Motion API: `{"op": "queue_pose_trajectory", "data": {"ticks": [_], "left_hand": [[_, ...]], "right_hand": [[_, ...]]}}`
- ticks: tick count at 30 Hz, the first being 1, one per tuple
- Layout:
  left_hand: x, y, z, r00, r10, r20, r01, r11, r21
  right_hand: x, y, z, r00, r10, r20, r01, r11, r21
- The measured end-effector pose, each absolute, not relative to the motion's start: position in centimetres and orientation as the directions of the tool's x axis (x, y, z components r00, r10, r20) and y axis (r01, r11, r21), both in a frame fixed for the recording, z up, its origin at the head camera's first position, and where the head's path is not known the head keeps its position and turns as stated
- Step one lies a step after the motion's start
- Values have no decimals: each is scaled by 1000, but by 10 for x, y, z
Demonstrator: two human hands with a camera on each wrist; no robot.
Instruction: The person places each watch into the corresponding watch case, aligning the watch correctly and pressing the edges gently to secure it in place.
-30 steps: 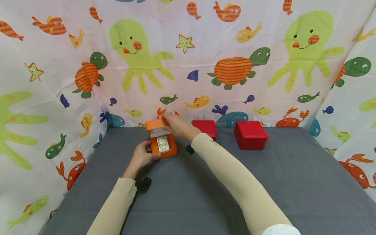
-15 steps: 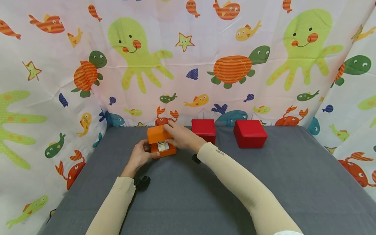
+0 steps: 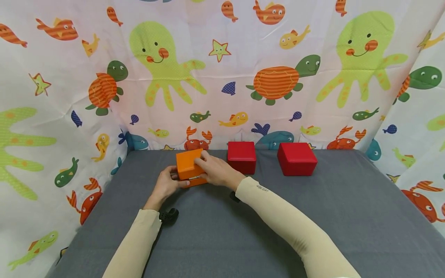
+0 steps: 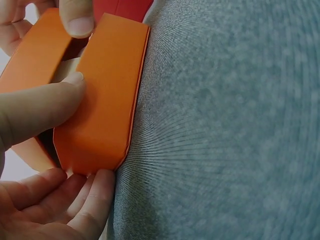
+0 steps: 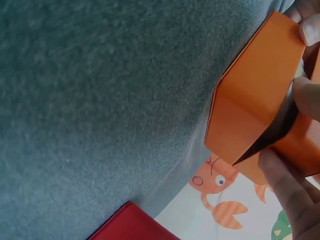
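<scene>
An orange watch box (image 3: 187, 161) sits near the back left of the table, its lid lowered to a narrow gap. My left hand (image 3: 167, 184) grips the base at its left side, thumb on the front face and fingers at the side. With my right hand (image 3: 219, 170) I hold the lid from the right, the thumb at the front edge by the gap. A pale sliver of the cushion or watch (image 4: 68, 68) shows through the gap in the left wrist view; the rest of the inside is hidden.
Two red boxes, a nearer one (image 3: 241, 156) just right of my right hand and another (image 3: 297, 159) further right, stand closed at the table's back. Behind rises a curtain (image 3: 222, 77) printed with sea animals. Grey cloth (image 3: 215, 239) covers the table.
The orange lid has swung down and forward from standing open to nearly closed, covering the watch. My right hand moved down with it; my left hand stayed on the base.
</scene>
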State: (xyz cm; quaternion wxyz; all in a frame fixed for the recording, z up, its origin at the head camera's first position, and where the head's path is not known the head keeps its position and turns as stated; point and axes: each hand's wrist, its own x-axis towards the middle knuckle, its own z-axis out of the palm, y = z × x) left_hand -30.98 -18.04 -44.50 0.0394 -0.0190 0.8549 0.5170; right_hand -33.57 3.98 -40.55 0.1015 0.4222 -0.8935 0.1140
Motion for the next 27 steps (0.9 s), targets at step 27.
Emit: {"op": "queue_pose_trajectory", "data": {"ticks": [27], "left_hand": [[-293, -180, -423, -1000, 17, 3, 11, 507, 862]], "right_hand": [[-312, 56, -415, -939, -335, 79, -267, 562, -783]]}}
